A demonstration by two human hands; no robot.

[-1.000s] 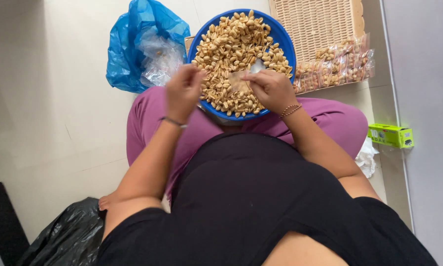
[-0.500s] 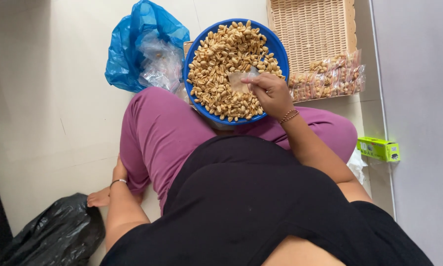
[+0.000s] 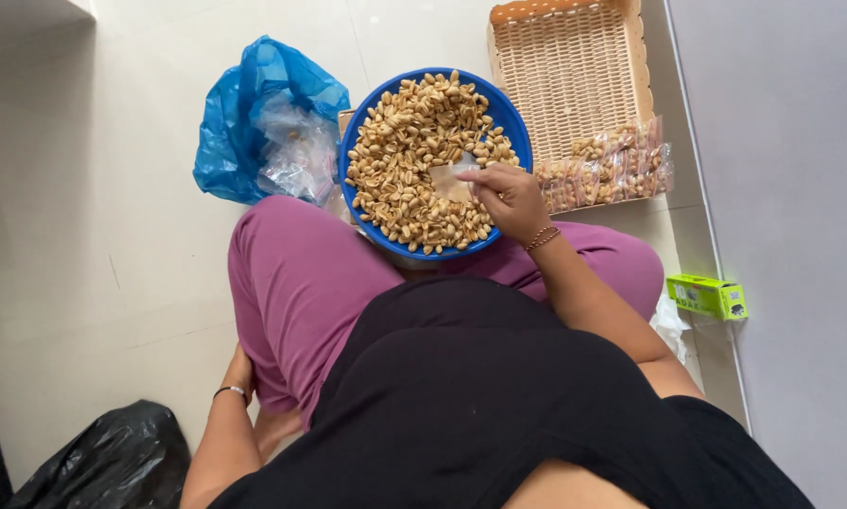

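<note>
In the head view, your right hand rests over the near right part of a round blue bowl, which is heaped with shelled peanuts. Your fingers are curled together, and they pinch the edge of a small clear plastic bag that lies flat on the peanuts just to the left of your fingertips. A bracelet sits on that wrist, right behind the hand. The bowl sits in your lap, against your purple trousers, directly under and ahead of the hand.

Beyond the hand and to its right stands a woven basket on the pale floor. Along the basket's near edge, just right of your knuckles, lies a row of clear packets filled with peanuts. Far to the left of the hand, on the other side of the bowl, a blue plastic bag lies open with crumpled clear bags inside it. Well to the right of your forearm, by the wall, lies a small green box.

Your left hand is down beside your left thigh, well apart from the bowl. Only its back edge and the wrist with a bangle show, so you cannot tell how the fingers stand. Just left of that arm lies a black plastic bag.
</note>
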